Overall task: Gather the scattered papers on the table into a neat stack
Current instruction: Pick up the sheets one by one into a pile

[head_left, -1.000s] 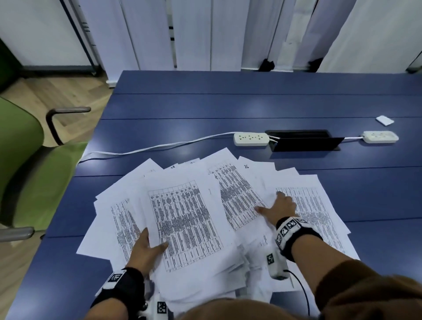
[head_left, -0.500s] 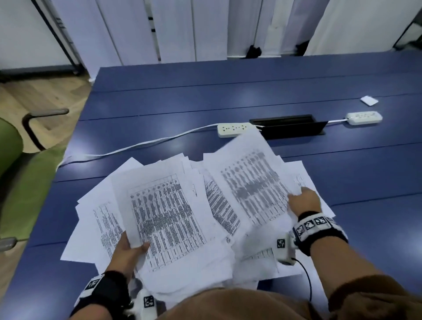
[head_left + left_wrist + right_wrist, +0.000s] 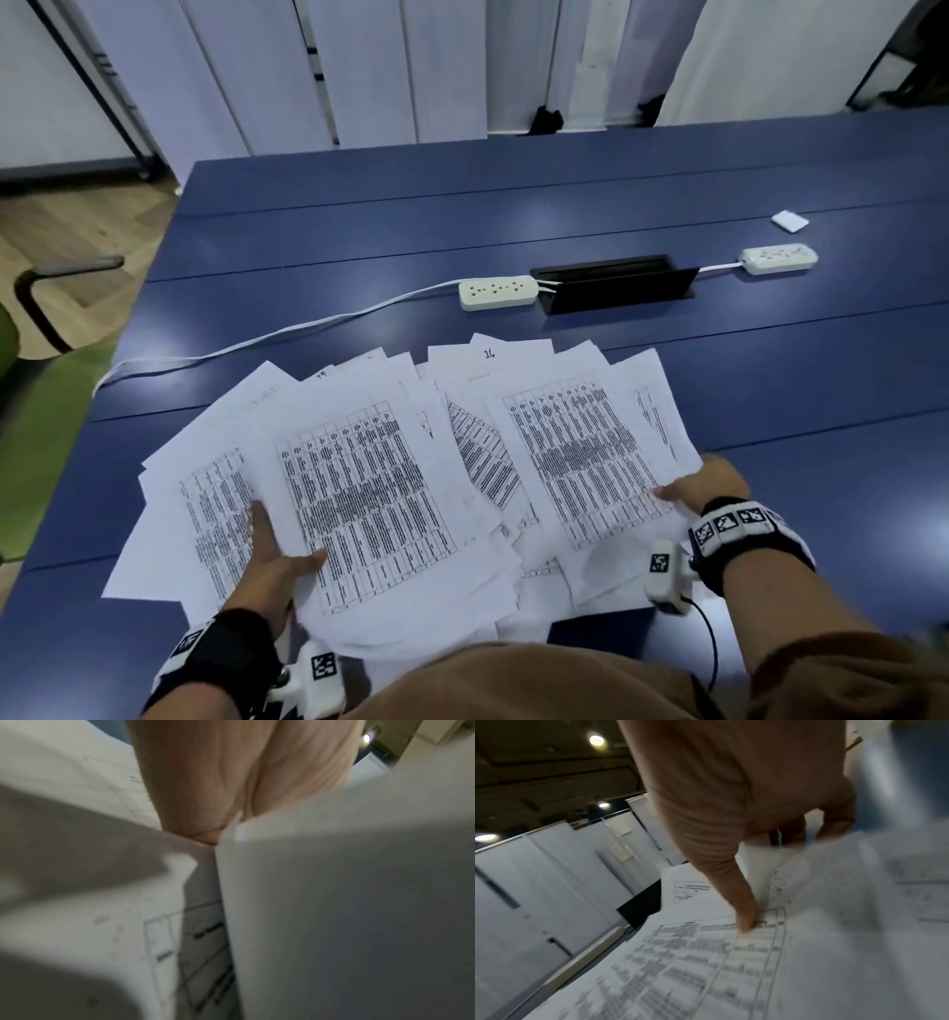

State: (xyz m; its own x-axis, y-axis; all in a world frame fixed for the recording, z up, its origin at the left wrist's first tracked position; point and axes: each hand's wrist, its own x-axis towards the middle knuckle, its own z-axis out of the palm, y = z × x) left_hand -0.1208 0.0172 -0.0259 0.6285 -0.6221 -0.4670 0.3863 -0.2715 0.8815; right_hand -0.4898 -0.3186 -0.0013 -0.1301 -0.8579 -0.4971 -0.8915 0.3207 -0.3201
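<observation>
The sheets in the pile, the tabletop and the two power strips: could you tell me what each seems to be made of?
Sheets: thin white office paper, matte, printed with black tables; they curl and bend where the left hand and right hand grip them.
Tabletop: probably laminate or painted board, blue, satin; soft light reflections, straight seams.
Power strips: likely cream moulded plastic, smooth, rounded corners.

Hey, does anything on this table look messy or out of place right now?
Yes. The papers lie fanned out at mixed angles, overlapping, not squared into a stack. The left hand and right hand each grip a bunch. Nothing looks torn or spilled.
</observation>
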